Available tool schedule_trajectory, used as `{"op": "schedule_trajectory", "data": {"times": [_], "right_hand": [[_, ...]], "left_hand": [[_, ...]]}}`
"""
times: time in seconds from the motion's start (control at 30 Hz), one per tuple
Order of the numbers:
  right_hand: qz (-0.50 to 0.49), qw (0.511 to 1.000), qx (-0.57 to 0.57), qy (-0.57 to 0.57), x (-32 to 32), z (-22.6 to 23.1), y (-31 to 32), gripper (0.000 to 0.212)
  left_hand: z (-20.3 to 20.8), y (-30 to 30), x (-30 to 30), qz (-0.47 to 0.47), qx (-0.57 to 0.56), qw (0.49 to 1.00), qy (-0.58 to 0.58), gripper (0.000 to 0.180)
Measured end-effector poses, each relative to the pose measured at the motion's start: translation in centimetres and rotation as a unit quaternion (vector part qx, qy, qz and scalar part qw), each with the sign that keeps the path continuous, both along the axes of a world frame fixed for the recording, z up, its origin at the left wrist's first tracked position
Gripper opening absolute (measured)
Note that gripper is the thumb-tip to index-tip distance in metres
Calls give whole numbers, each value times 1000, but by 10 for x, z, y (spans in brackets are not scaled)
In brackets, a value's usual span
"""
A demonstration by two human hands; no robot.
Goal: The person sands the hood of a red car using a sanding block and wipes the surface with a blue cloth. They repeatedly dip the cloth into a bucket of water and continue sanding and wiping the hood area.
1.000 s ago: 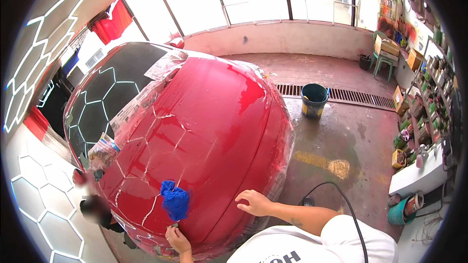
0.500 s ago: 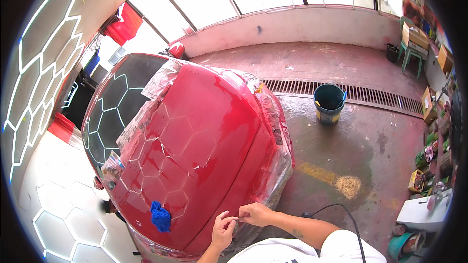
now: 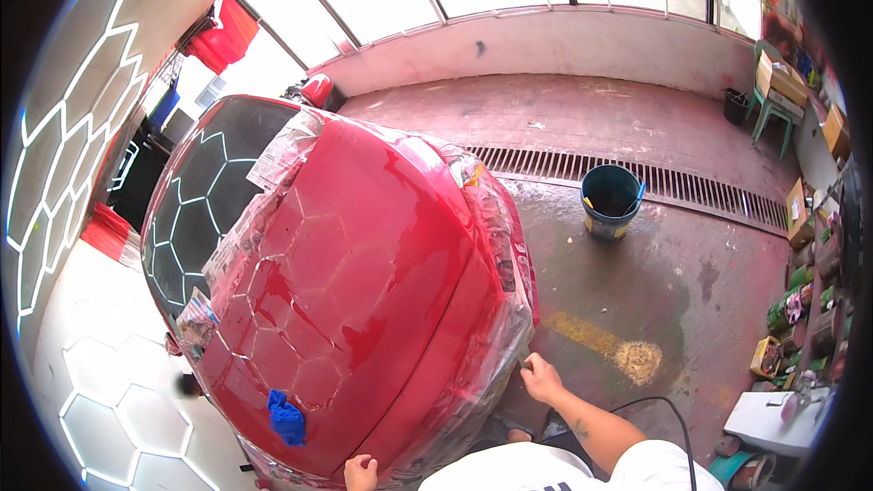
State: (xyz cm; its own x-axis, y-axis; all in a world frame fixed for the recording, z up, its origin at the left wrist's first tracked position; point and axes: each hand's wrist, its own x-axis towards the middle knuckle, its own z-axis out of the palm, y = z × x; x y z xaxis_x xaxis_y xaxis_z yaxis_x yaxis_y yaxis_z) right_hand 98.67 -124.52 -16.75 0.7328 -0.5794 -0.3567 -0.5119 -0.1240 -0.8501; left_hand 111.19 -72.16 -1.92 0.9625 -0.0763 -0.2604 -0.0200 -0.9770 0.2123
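A red car hood [image 3: 364, 264], glossy and wet in patches, fills the middle of the view. My left hand [image 3: 361, 472] is at its near edge by the lower rim, with the fingers curled in; whatever they may hold is hidden. My right hand [image 3: 540, 376] is farther right, beside the clear plastic film [image 3: 486, 373] over the car's front. Its thumb and fingers are pinched together, and anything between them is too small to make out. A crumpled blue cloth [image 3: 286, 418] lies on the hood, left of my left hand.
Newspaper masking [image 3: 232, 241] lines the windshield. A dark bucket [image 3: 610, 205] stands on the wet floor by a drain grate [image 3: 709, 197]. A black cable [image 3: 668, 405] runs near my right arm. Cans and boxes line the right wall; a green chair [image 3: 773, 114] holds cartons.
My hands, close together before, have parted: the right moved right and slightly up, the left moved left and down. The view has shifted slightly.
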Motion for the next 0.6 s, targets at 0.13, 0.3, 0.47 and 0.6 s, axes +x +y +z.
{"op": "schedule_trajectory", "data": {"times": [0.13,0.3,0.47,0.6], "right_hand": [[-253,957,139,22,-18,-95,-88,24],[-494,842,214,27,-35,-93,-172,32],[-559,813,162,0,4,-99,-235,31],[-571,815,84,50,65,-165,-291,24]], "left_hand": [[-25,-54,12,-81,-137,979,-125,16],[-24,-159,74,-179,-170,926,-285,14],[24,-268,152,-243,-152,895,-341,22],[26,-354,216,-253,-29,919,-302,49]]}}
